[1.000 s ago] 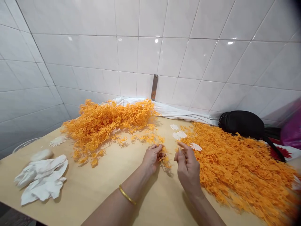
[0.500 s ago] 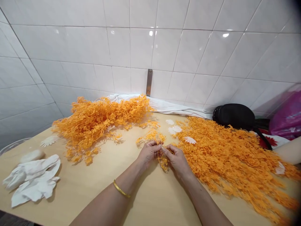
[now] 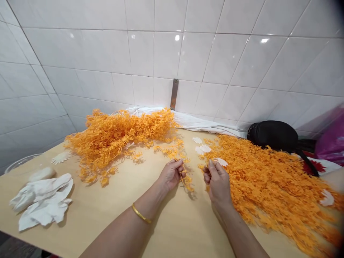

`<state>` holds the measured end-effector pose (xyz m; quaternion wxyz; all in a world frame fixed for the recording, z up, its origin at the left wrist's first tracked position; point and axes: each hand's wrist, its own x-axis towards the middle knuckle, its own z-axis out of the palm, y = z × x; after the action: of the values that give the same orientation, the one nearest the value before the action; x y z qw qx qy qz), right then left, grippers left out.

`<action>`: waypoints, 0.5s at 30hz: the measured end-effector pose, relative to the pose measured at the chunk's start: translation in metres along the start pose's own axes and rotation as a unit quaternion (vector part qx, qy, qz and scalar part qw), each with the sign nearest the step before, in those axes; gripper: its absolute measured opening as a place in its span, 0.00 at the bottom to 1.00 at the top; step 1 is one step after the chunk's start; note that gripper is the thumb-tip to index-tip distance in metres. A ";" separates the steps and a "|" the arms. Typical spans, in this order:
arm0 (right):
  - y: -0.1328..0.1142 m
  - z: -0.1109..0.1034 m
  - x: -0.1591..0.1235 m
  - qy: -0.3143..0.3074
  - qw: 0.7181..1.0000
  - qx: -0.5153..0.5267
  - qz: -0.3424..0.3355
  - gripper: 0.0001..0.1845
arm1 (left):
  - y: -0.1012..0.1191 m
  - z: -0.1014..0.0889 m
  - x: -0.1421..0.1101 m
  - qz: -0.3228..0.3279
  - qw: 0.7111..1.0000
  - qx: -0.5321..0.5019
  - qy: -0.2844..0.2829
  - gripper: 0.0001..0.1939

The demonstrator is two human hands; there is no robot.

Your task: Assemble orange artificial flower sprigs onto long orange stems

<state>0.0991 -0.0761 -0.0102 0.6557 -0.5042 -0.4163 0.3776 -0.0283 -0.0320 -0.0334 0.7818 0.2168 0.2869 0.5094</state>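
Observation:
My left hand (image 3: 171,174) is closed in a pinch on a small orange plastic sprig (image 3: 187,179) that hangs down over the wooden table (image 3: 107,215). My right hand (image 3: 218,181) is a short way to the right of it, fingers curled and pinched together; whether a small orange piece is in them I cannot make out. A gold bangle (image 3: 140,214) is on my left wrist. One big heap of orange sprigs (image 3: 118,134) lies at the back left. Another orange heap (image 3: 268,179) spreads along the right, right next to my right hand.
White paper flower cut-outs (image 3: 202,148) lie between the heaps, and another white flower (image 3: 61,157) lies at the left. Crumpled white gloves (image 3: 43,200) rest at the near left edge. A black bag (image 3: 276,136) and a pink bag (image 3: 333,143) sit at the back right, against the tiled wall.
Half a second ago both hands met on the sprig. Now my right hand has drawn away to the right while my left hand keeps the sprig.

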 end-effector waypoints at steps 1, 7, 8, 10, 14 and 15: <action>0.003 0.000 0.003 -0.001 0.999 0.034 0.031 0.15 | 0.000 0.001 -0.002 -0.002 1.000 0.014 0.002 0.12; 0.012 0.004 0.002 -0.053 0.992 0.031 0.113 0.10 | 0.001 0.002 -0.007 0.012 0.996 0.090 -0.017 0.11; 0.013 0.004 0.002 -0.064 0.988 0.038 0.137 0.12 | 0.001 0.001 -0.008 0.011 0.995 0.098 -0.028 0.10; 0.013 0.004 0.001 -0.087 0.978 0.068 0.179 0.15 | 0.000 0.002 -0.009 0.007 0.993 0.112 -0.042 0.09; 0.012 0.006 0.000 -0.120 0.960 0.115 0.226 0.16 | -0.001 0.004 -0.012 0.002 0.990 0.122 -0.072 0.08; 0.012 0.007 -0.001 -0.129 0.957 0.109 0.238 0.16 | -0.002 0.005 -0.013 0.002 0.989 0.123 -0.085 0.08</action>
<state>0.0917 -0.0722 -0.0213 0.5386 -0.4613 -0.3215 0.6274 -0.0283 -0.0448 -0.0280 0.7700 0.3542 0.2795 0.4511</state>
